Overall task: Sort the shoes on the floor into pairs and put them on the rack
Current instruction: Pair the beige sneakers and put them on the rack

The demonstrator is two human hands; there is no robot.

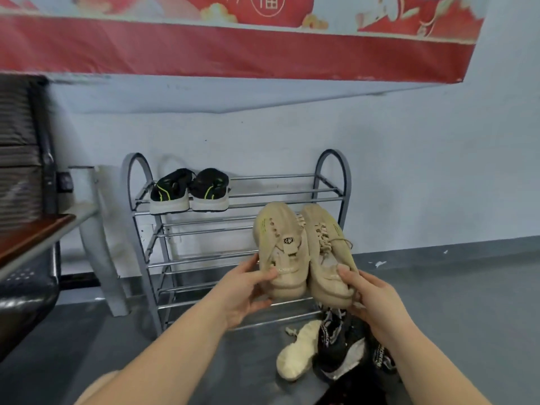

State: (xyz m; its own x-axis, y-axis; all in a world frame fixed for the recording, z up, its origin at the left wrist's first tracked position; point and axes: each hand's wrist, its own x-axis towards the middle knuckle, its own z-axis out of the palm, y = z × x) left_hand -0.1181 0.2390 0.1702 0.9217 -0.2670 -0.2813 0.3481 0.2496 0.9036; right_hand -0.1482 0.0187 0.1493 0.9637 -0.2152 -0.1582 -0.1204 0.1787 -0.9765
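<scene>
Beige pair: two beige sneakers, the left beige sneaker (280, 252) and the right beige sneaker (328, 255), held side by side and touching, toes toward the wall, in front of the right half of the rack.
Left hand (245, 290): closed around the heel of the left beige sneaker, thumb on top.
Right hand (371, 299): closed around the heel of the right beige sneaker.
Rack (163, 252): grey metal, tiers of bare rails, standing against the pale wall (409, 171).
Top tier, left end: black pair (190, 190) with white soles, heels at the front rail.
Floor, by the rack's right front corner: cream shoe (298, 349) on its side, touching a heap of black sneakers (342, 349), partly hidden by the right forearm.
Left of rack: dark chair (26, 290) and a wooden edge (32, 235).
Above: red banner (233, 51) on the wall.
</scene>
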